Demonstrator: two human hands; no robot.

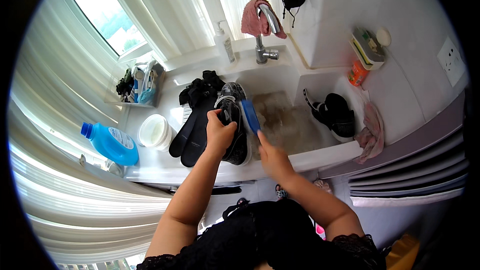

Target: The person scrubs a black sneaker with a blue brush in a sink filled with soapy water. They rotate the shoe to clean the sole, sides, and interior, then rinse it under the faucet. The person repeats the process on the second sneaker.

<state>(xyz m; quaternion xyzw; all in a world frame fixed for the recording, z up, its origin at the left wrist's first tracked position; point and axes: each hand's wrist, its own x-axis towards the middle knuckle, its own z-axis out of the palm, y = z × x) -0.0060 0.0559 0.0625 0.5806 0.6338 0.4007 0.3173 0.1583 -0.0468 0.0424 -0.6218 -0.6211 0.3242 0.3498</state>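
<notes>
Black mesh sneaker point(234, 135) at frame centre is being clamped by the left hand point(218, 134) on the white sink ledge point(200, 170), steadying it while the right hand point(270, 156), closed around a blue scrubbing brush point(250, 116), is scrubbing it.

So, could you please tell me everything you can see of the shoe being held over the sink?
The shoe is a dark sneaker with a pale sole edge, looking like fabric or mesh. It sits tilted at the front left edge of the sink, toe toward the person. The left hand grips its upper from the left; the right hand presses a blue brush against its right side. Dark insoles lie just left.
</notes>
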